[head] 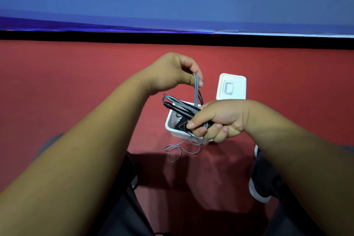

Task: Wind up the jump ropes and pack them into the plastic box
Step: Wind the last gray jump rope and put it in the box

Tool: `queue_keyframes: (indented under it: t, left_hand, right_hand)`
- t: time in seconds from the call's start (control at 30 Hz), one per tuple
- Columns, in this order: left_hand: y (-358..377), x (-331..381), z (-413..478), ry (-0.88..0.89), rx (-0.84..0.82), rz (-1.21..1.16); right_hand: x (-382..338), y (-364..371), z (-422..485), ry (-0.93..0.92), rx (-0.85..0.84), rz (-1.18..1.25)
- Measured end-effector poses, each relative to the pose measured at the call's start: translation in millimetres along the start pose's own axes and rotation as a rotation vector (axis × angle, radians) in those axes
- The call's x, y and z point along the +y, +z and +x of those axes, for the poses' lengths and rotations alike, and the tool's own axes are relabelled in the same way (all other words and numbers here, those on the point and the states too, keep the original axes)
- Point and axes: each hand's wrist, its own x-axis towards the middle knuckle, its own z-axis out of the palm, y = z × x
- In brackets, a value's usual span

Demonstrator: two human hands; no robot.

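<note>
A dark shoe with a white sole is resting on the flat red floor at the near right, beside dark trouser legs; just beyond it, slack loops of thin grey jump-rope cord are lying on the floor, touching the front of the small white rectangular plastic box; the box is sitting open on the floor, with something dark lying inside it (too shadowed to tell what).

Over the box's near right corner the right hand is clenching its fingers and thumb around a bundle of the cord together with the slim black rope handles, whose ends are sticking out to the left above the box; from that bundle a doubled stretch of cord is rising to the left hand, which is hovering above the box and pinching the top of the loop between thumb and fingertips.

Past the box's far right corner a white rectangular plastic lid is lying flat on the floor; farther back a black strip and a blue banner with white lettering are running across the view.
</note>
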Motion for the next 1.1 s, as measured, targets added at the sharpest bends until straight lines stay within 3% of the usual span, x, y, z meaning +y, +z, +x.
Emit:
queue_keyframes:
  t: [0.33, 0.5, 0.6, 0.77, 0.93, 1.1]
  left_hand:
    - [-10.7, 5.2, -6.0, 0.085, 0.124, 0.028]
    - [-17.2, 1.6, -7.6, 0.169, 0.08, 0.415]
    - [-18.0, -3.0, -10.3, 0.109, 0.044, 0.529]
    - [-14.4, -15.9, -8.6, -0.125, -0.003, 0.313]
    - [-2.4, -17.0, -6.3, -0.211, -0.063, 0.146]
    - [1.7, -25.9, -1.3, -0.243, 0.015, 0.121]
  right_hand:
    - [-7.3, -17.5, 5.6, -0.167, 0.383, 0.164]
    - [-6.0, -25.4, 14.1, -0.211, 0.508, 0.355]
    - [-8.5, -29.9, 12.0, -0.281, 0.561, 0.42]
    - [-14.4, -26.2, 3.8, -0.421, 0.55, 0.43]
    - [-17.5, -26.3, 0.9, -0.465, 0.576, 0.508]
    - [-18.6, -27.0, 2.6, -0.507, 0.564, 0.545]
